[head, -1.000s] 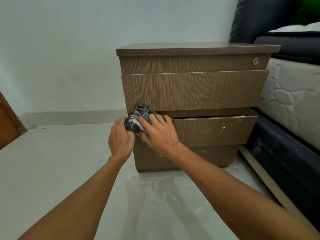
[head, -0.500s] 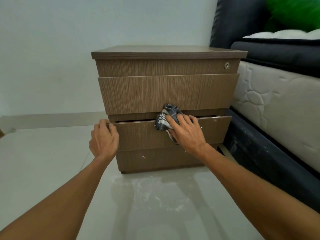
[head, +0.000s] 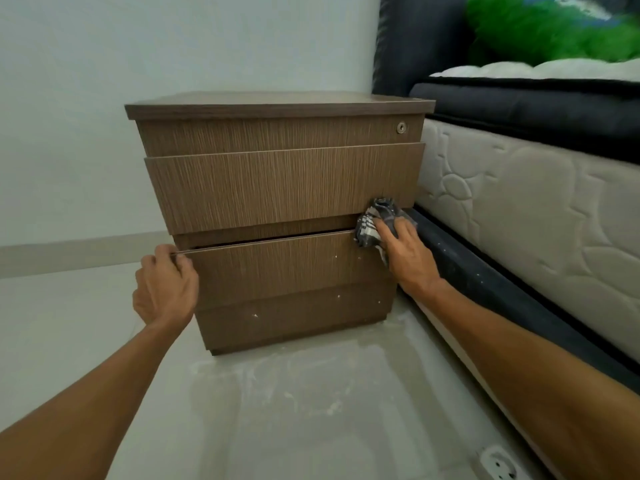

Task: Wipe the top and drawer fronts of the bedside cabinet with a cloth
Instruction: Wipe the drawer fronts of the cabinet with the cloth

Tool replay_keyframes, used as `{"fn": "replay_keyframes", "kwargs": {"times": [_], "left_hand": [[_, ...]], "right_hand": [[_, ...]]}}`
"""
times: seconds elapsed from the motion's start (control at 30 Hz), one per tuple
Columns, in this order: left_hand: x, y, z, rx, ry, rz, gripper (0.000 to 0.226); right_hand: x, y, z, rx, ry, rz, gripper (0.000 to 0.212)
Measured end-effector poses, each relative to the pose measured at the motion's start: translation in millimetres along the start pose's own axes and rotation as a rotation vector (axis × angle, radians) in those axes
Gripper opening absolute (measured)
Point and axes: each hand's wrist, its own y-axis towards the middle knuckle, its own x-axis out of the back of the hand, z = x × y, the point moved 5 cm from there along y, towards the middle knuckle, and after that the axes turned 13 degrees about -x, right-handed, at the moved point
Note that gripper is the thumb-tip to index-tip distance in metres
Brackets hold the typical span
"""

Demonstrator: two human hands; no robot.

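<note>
Pale floor [head: 69, 323]: lies left of and in front of the bedside cabinet [head: 277, 133], with whitish smears just before its base.
Left hand [head: 164, 289]: at the cabinet's lower left, fingers curled over the left end of the top edge of the lower drawer front [head: 277, 268], gripping it. A second ago it sat against the cloth, so it has left the wiping and now braces the drawer.
Lower drawer front: a thin dark gap runs above its top edge, and small white specks dot its right half and the plinth beneath.
Cloth [head: 375, 220]: a crumpled dark-and-white checked rag at the cabinet's right edge, on the top right corner of the lower drawer front, just under the middle drawer front [head: 277, 188]. It was at the left end a second ago and mid-width half a second ago.
Right hand [head: 405, 258]: fingers laid fairly flat and spread over the cloth, pressing it to the wood rather than pinching it.
Bed [head: 519, 220]: close against the cabinet's right side.
Meaning: one full pass along that top edge looks complete. The speckled lower face probably needs more work. Whether the top [head: 277, 98] is done cannot be told.
</note>
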Motion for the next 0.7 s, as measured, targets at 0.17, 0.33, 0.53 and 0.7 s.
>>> {"fn": "replay_keyframes", "kwargs": {"times": [0.17, 0.33, 0.53, 0.7], "left_hand": [[1.4, -4.0, -11.3, -0.161, 0.172, -0.003, 0.03], [-15.5, -11.2, -45.7, -0.527, 0.259, 0.074, 0.041], [-31.0, -9.3, -77.8, -0.626, 0.177, 0.138, 0.036], [-28.8, -1.8, -75.3, -0.612, 0.143, 0.133, 0.035]], "right_hand": [[7.1, 7.0, -39.3, -0.222, 0.067, 0.045, 0.072], [11.3, -10.4, -69.4, -0.604, 0.425, -0.113, 0.049], [19.8, -0.6, -37.8, -0.683, 0.727, -0.321, 0.042], [-10.8, 4.7, 14.6, -0.713, 0.726, -0.211, 0.037]]}}
